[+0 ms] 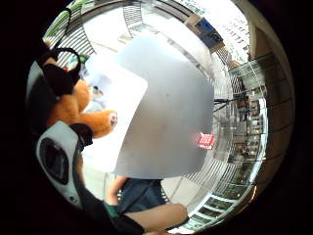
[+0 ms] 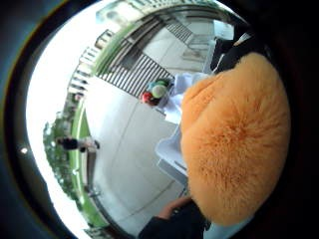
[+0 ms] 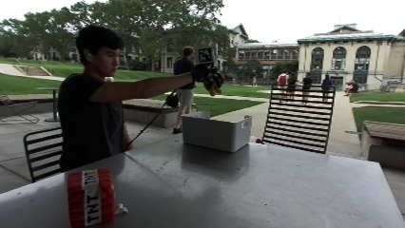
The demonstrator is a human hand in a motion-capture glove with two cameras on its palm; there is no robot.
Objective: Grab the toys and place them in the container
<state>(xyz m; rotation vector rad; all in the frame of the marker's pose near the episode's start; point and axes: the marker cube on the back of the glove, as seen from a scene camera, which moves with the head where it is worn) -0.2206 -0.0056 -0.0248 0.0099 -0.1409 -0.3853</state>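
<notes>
Outside view, taking the white container (image 3: 217, 131) on the grey table (image 3: 253, 185) as landmark: well to its left, at the table's near corner, stands a red TNT plush block (image 3: 91, 197). High above the container, the gloved right hand (image 3: 207, 76) curls its fingers around an orange plush toy (image 2: 234, 137). Just right of the container lies a small red object (image 3: 259, 141).

An outdoor courtyard on what looks like a campus: a grey metal table (image 3: 265, 185) stands on paved ground with slatted black metal chairs (image 3: 299, 118) at its far edge, amid green lawns (image 3: 227, 102), tall trees (image 3: 152, 23), footpaths and large stone buildings (image 3: 345, 52) under open sky.
</notes>
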